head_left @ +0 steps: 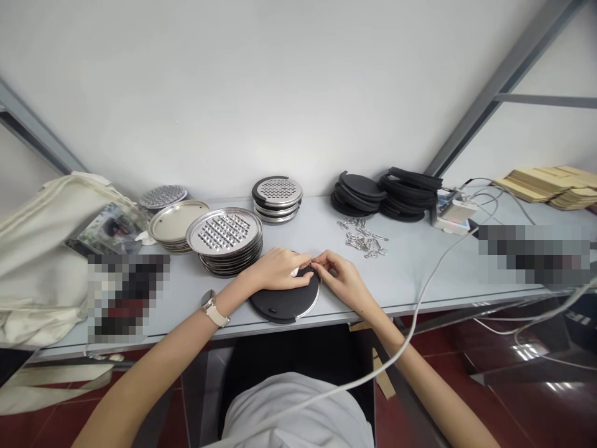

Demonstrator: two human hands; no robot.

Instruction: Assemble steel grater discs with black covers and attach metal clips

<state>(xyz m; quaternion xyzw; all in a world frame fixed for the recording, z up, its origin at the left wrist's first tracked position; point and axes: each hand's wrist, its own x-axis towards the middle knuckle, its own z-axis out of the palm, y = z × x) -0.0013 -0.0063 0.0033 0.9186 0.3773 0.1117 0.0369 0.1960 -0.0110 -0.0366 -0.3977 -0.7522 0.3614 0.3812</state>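
Note:
A round black disc [280, 305] with a silvery rim along its right side lies flat at the table's front edge. My left hand [280, 270] reaches over its upper part, fingers closed near the far right rim. A small white patch shows between those fingers; what it is I cannot tell. My right hand [342, 281] pinches at the same spot on the rim, its fingertips meeting the left ones. Whatever small piece sits between the fingertips is hidden. Small metal clips with rings [361, 238] lie loose beyond my right hand.
Left of my hands stand a stack of round metal graters [226, 233] and a stack of plain metal discs [178, 223]. Farther back are another grater stack [278, 191], black discs [358, 193] and black rims [410, 193]. A white cable [415, 311] crosses above my right forearm.

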